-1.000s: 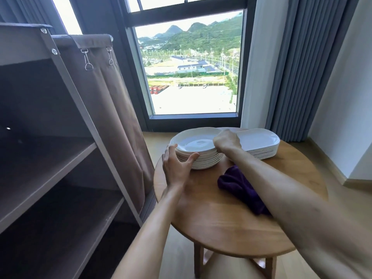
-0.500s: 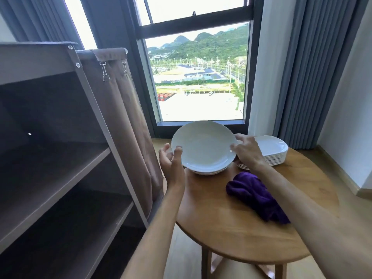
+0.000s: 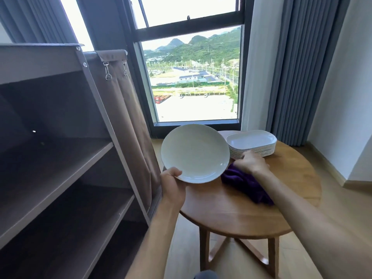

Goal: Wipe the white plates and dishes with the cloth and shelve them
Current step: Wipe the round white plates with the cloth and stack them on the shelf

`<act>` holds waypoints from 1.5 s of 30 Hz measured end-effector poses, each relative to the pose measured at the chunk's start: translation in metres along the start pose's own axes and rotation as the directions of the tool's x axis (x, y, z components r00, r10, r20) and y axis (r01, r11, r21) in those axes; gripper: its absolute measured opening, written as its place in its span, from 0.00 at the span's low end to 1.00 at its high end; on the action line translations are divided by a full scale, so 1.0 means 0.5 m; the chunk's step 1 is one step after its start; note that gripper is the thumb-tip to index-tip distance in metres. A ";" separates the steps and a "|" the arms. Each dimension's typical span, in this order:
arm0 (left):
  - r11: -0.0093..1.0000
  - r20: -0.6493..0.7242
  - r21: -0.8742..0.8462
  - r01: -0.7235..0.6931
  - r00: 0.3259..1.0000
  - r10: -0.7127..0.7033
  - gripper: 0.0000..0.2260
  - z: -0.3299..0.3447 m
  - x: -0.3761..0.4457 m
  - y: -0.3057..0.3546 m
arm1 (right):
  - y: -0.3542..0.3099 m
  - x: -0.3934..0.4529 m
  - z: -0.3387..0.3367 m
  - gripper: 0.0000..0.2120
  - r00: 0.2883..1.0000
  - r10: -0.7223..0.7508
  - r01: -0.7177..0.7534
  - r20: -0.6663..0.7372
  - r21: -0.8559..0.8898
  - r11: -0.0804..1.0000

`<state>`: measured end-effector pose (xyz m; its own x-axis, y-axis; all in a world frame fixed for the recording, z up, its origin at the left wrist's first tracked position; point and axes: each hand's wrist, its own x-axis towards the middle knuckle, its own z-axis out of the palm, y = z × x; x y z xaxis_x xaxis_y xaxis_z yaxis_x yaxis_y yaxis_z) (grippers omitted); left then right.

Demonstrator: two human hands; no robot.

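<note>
My left hand grips a round white plate by its lower left rim and holds it tilted up above the left side of the round wooden table. The lifted plate hides whatever lies behind it. My right hand is down on the far end of the purple cloth, fingers curled into it; the cloth lies crumpled on the table. A stack of several white oblong dishes stands at the table's back right, just beyond my right hand.
A brown open shelf unit with bare shelves stands on the left, its fabric flap hanging beside the table. A tall window is behind, and grey curtains and a wall on the right.
The top round plate has come off its stack and passed from my right hand to my left, which now holds it raised. My right hand dropped onto the purple cloth.
</note>
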<state>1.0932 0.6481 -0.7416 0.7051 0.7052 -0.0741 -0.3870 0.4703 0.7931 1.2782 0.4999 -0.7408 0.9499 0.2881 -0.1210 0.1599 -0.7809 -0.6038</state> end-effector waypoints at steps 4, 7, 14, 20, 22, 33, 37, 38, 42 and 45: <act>1.000 -0.041 0.024 -0.002 0.999 0.003 0.29 -0.012 -0.031 -0.018 | 0.032 -0.036 0.023 0.29 0.988 0.068 -0.034 0.140 -0.231 0.972; 0.999 -0.074 0.037 0.011 0.997 -0.009 0.19 -0.017 -0.048 -0.026 | 0.033 -0.029 0.024 0.19 0.998 0.055 -0.055 -0.038 0.021 0.998; 0.998 -0.119 0.062 0.032 0.993 -0.024 0.14 -0.023 -0.067 -0.043 | -0.032 -0.063 -0.028 0.20 0.960 -0.001 0.141 -0.281 0.479 0.866; 0.999 -0.162 0.033 0.005 0.987 0.000 0.14 0.002 -0.072 -0.072 | -0.105 -0.145 -0.056 0.20 0.906 -0.412 0.415 -0.093 0.376 0.828; 0.999 -0.177 0.040 -0.023 0.984 0.030 0.16 0.009 -0.065 -0.077 | -0.117 -0.164 -0.056 0.14 0.871 -0.483 0.442 0.086 0.292 0.848; 0.993 -0.298 -0.044 -0.111 0.950 0.093 0.09 0.031 -0.070 -0.102 | -0.063 -0.152 0.046 0.36 0.983 -0.174 0.175 -0.054 0.541 0.823; 0.989 -0.278 -0.063 -0.133 0.954 0.111 0.15 0.047 -0.067 -0.105 | -0.060 -0.158 0.058 0.37 0.972 -0.191 0.001 0.140 0.803 0.595; 0.990 -0.268 -0.057 -0.132 0.957 0.112 0.16 0.055 -0.071 -0.103 | -0.064 -0.163 0.058 0.37 0.970 -0.168 -0.058 0.178 0.834 0.548; 0.993 -0.259 -0.068 -0.094 0.963 0.073 0.26 0.081 -0.085 -0.086 | -0.081 -0.181 0.086 0.28 0.985 -0.076 -0.125 0.155 0.942 0.312; 0.995 -0.288 -0.019 -0.093 0.954 0.084 0.38 0.083 -0.082 -0.080 | -0.081 -0.185 0.108 0.18 0.998 -0.024 -0.051 0.059 0.965 0.258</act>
<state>1.1043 0.5786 -0.7452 0.4689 0.8650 -0.1788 -0.4621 0.4127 0.7849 1.1695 0.5349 -0.7477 0.9282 0.3393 -0.1527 -0.2660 0.3182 -0.9100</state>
